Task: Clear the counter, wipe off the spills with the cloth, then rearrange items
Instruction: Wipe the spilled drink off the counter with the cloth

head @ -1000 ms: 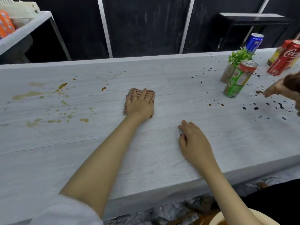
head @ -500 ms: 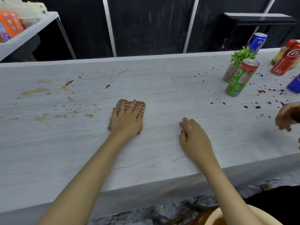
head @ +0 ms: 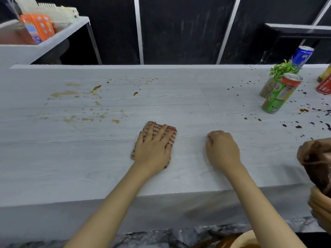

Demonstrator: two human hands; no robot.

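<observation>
The yellow-brown spills (head: 86,106) lie left of the cloth (head: 171,130), which sits mid-worktop (head: 53,167) under the left hand (head: 154,149), fingers spread and pressing flat. A steady leftward sweep would serve best. The right hand (head: 222,149) rests curled, holding nothing. Dark drops (head: 298,126) lie further right. The green can (head: 279,93) shows only a "D"; the blue can (head: 302,55) is unreadable.

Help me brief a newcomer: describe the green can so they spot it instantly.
Follow the pale wood-grain counter to its right end, speckled with dark droplets. The green can stands there in front of a potted plant. Only it has a green body with a red rim; its neighbours are a blue can and a red can.
</observation>
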